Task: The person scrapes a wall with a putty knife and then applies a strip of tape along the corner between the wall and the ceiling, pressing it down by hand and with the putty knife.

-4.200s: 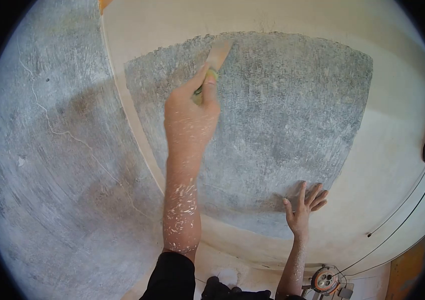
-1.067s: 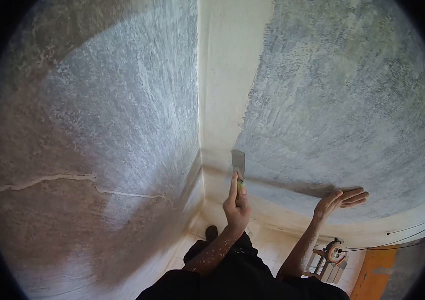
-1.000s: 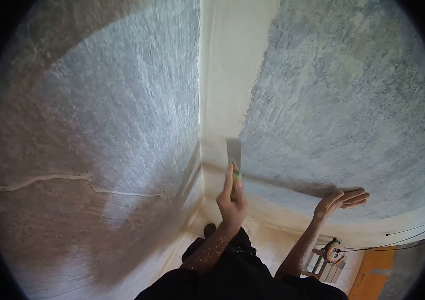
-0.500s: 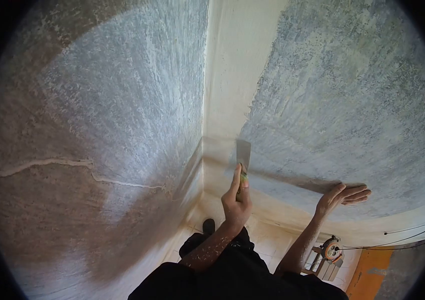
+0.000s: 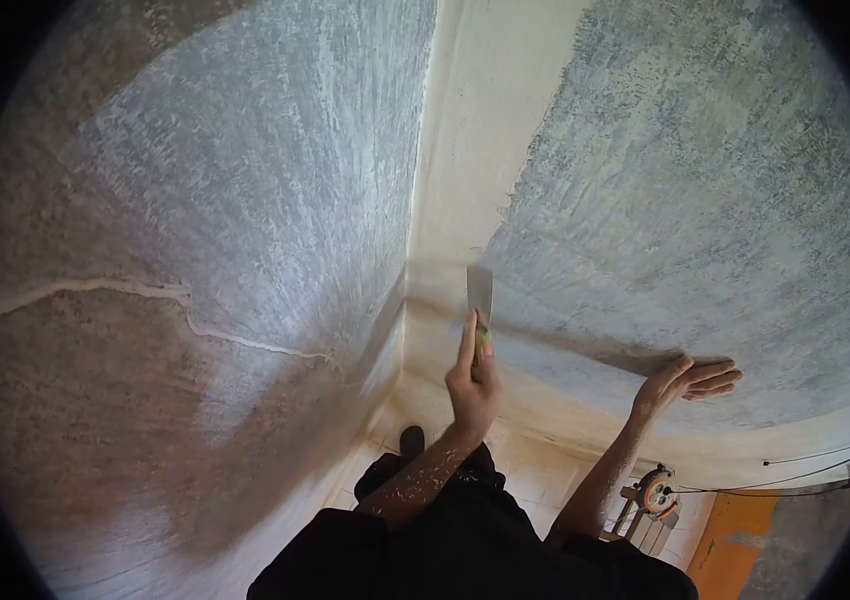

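Observation:
My left hand [image 5: 474, 390] is closed around the handle of a scraper [image 5: 480, 288], its flat metal blade pointing up the wall. The blade lies at the border between a bare cream strip [image 5: 475, 110] and the rough grey-blue coating [image 5: 665, 190]; whether its whole edge touches is hard to tell. Farther right, my right hand [image 5: 687, 382] rests against the coated wall with its fingers stretched out, holding nothing. Small pale flakes cling to my left forearm.
On the left, another wall [image 5: 275, 180] meets this one at a corner and carries a long pale crack [image 5: 105, 287]. Low on the right stand a round orange-and-black device [image 5: 658, 492] on a wooden stool, some dark cables [image 5: 735, 490] and an orange panel [image 5: 738, 540].
The scraper in my left hand has shifted slightly up and left in the view. My right hand stays nearly where it was against the wall. The whole view has tilted a little.

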Available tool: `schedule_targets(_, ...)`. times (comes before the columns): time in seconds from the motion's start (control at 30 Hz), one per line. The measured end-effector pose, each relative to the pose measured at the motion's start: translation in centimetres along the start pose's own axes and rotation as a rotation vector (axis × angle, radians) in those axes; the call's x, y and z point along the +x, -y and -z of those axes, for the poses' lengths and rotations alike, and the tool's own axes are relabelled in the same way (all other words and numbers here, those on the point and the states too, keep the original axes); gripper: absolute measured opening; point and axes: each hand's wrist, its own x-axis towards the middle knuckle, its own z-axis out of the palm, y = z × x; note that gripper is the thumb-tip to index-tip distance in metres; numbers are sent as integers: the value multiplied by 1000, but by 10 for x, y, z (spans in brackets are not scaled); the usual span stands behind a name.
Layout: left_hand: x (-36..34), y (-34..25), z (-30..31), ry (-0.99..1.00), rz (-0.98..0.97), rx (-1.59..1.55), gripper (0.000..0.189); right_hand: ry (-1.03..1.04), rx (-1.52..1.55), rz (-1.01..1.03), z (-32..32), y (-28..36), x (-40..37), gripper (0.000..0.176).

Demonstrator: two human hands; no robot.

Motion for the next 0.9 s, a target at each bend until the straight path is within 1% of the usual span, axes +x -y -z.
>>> schedule_targets(0.07,-44,42,-6,62,139,15,44,-26,5,10,1,4,1,76)
schedule_targets(0.13,-45,36,-4,54,249,-25,44,-49,1,28,-3,4,1,74)
schedule_targets(0.2,-31,28,-3,-12,339,-115,45,-66,-28,47,-7,-6,0,73)
schedule_targets(0.23,-29,23,-7,-16,403,-225,45,-62,-32,33,-5,-5,-2,72)
schedule_targets(0.33,-53,36,-16,-27,524,-398,46,-85,-32,6,-6,4,-1,70)
schedule_targets(0.37,-64,46,-21,17,482,-329,48,-103,-38,8,-7,4,-1,70)
schedule_targets(0.47,-70,71,-24,-66,524,-302,49,-159,-50,7,-13,7,2,67)
schedule_targets(0.53,-52,84,-16,-141,555,-256,50,-183,-64,2,-13,8,1,66)
schedule_targets(0.6,-38,91,-7,-184,547,-310,51,-203,-72,3,-15,10,2,64)
schedule_targets(0.67,-48,105,-8,-166,579,-323,50,-224,-95,22,-16,7,2,62)
schedule_targets(0.73,-73,116,-9,-130,632,-344,48,-258,-94,51,-19,5,0,59)
schedule_targets(0.83,-103,143,-13,-126,634,-293,46,-331,-60,103,-23,4,-1,55)
schedule_targets(0.9,-99,157,-13,-211,608,-256,44,-372,-38,114,-26,3,-1,52)
